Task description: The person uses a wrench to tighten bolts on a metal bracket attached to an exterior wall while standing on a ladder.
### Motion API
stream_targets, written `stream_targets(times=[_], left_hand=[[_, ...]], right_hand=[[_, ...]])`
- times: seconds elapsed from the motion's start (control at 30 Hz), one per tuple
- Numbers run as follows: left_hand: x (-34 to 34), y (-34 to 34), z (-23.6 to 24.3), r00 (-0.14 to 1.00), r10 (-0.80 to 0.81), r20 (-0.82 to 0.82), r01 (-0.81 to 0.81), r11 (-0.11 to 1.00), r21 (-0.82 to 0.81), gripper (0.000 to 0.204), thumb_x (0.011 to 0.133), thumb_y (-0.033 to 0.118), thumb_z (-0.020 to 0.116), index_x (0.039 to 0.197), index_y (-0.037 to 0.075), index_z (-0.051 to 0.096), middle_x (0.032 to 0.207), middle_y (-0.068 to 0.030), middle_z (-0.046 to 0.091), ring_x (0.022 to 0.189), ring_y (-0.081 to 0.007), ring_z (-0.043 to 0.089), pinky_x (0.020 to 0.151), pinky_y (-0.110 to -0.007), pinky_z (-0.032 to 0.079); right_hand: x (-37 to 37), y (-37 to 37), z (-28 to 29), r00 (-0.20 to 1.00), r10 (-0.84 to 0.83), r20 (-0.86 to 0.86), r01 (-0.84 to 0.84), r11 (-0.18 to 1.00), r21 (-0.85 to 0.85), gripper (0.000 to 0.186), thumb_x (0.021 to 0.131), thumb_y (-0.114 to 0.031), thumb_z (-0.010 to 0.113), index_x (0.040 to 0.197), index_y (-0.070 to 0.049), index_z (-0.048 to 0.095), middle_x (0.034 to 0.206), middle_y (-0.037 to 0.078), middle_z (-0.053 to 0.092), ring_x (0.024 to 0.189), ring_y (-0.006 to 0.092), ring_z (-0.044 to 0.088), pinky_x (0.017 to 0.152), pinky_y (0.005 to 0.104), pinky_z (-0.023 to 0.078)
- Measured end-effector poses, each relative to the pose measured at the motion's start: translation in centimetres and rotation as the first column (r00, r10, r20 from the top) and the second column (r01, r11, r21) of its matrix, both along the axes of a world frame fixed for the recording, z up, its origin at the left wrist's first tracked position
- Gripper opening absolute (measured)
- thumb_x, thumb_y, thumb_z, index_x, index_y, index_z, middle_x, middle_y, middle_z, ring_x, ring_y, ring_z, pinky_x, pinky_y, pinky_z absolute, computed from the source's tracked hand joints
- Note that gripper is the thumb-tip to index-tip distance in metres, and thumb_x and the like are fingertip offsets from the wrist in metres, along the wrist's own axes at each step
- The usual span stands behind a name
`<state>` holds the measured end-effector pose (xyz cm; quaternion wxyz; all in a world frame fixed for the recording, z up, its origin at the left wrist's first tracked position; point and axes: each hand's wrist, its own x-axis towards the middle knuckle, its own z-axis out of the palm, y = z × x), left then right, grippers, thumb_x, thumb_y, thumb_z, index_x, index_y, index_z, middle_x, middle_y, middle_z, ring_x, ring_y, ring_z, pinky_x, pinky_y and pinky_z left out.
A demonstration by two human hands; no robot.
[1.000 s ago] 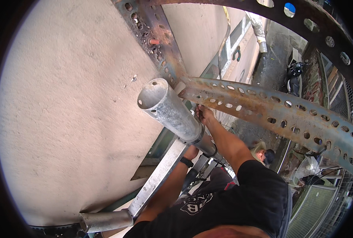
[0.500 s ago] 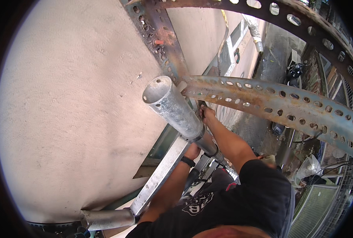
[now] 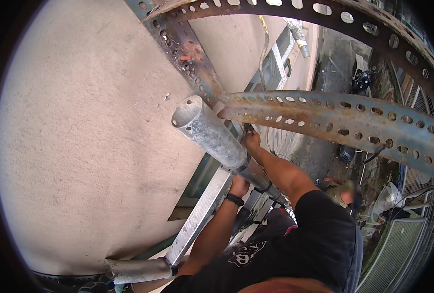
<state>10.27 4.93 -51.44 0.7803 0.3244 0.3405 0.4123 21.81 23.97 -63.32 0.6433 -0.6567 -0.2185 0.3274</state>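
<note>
A galvanized metal tube [image 3: 209, 129] with an open upper end and small holes round its rim leans across the middle. A narrower pole [image 3: 256, 177] continues below it. My left hand [image 3: 239, 186], with a dark band on its wrist, is at the near left side of this pole. Its fingers are largely hidden behind the metal. Beyond the pole, my right hand [image 3: 252, 140] is closed around a small dark thing [image 3: 247, 127] under the rusty perforated angle bar [image 3: 314, 108]. What that thing is, I cannot make out.
A flat metal rail [image 3: 200, 215] runs from the tube to a second tube [image 3: 141, 270] at lower left. A rusty perforated upright [image 3: 190, 51] stands against the beige wall [image 3: 90, 122]. Far below are a motorcycle [image 3: 364, 79] and another person [image 3: 344, 192].
The view has shifted slightly, so the bars and tube appear further left. More of my left hand shows beside the pole. The person below has come into fuller view.
</note>
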Motion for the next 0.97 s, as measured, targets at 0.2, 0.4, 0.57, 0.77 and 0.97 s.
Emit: stream_targets(times=[0.2,0.4,0.57,0.77,0.97], left_hand=[[-0.8,-0.4,-1.9,0.999,0.009,0.032,-0.008,1.0,-0.022,0.038,0.103,0.029,0.054,0.11,-0.005,0.07,0.11,-0.0194,0.074,0.101,-0.0293,0.071,0.093,-0.041,0.056],[-1.9,0.2,-1.9,0.974,-0.202,0.103,0.197,0.979,0.057,0.036,0.107,0.025,0.051,0.131,0.0,0.06,0.129,-0.0167,0.068,0.12,-0.0292,0.065,0.108,-0.04,0.048],[-2.4,-0.2,-2.8,0.985,-0.137,0.109,0.134,0.99,0.034,0.035,0.107,0.025,0.052,0.13,0.0,0.061,0.13,-0.0157,0.068,0.12,-0.0279,0.065,0.108,-0.04,0.048],[-2.1,0.0,-1.4,0.968,-0.206,0.141,0.197,0.978,0.072,0.036,0.107,0.025,0.052,0.131,0.0,0.06,0.132,-0.0138,0.067,0.123,-0.0268,0.063,0.11,-0.039,0.046],[-1.0,-0.3,-1.3,0.998,-0.054,-0.043,0.055,0.998,0.02,0.037,0.103,0.029,0.055,0.117,-0.004,0.067,0.112,-0.0181,0.075,0.104,-0.0295,0.071,0.097,-0.041,0.054]], right_hand=[[-0.2,-1.8,2.3,0.956,0.034,-0.292,-0.093,0.977,-0.191,0.039,0.104,-0.038,0.062,0.098,-0.001,0.071,0.084,0.01,0.07,0.071,0.0209,0.061,0.068,0.0365,0.05],[-0.8,-1.5,2.2,0.993,0.087,-0.077,-0.095,0.991,-0.099,0.039,0.104,-0.042,0.06,0.1,-0.006,0.073,0.087,0.008,0.071,0.076,0.0227,0.062,0.073,0.0382,0.049],[-1.2,-1.9,3.9,0.944,0.112,-0.311,-0.137,0.989,-0.058,0.034,0.104,-0.035,0.054,0.104,-0.007,0.073,0.092,0.011,0.071,0.079,0.0239,0.064,0.076,0.0379,0.051],[-0.1,-2.8,6.3,0.975,0.207,-0.078,-0.217,0.963,-0.159,0.036,0.102,-0.034,0.056,0.113,-0.003,0.071,0.108,0.021,0.073,0.1,0.0364,0.069,0.086,0.0458,0.052],[2.5,-8.0,8.8,0.755,0.542,0.368,-0.401,0.826,-0.396,0.044,0.101,-0.036,0.059,0.123,0.002,0.067,0.122,0.022,0.071,0.112,0.041,0.067,0.095,0.0461,0.051]])
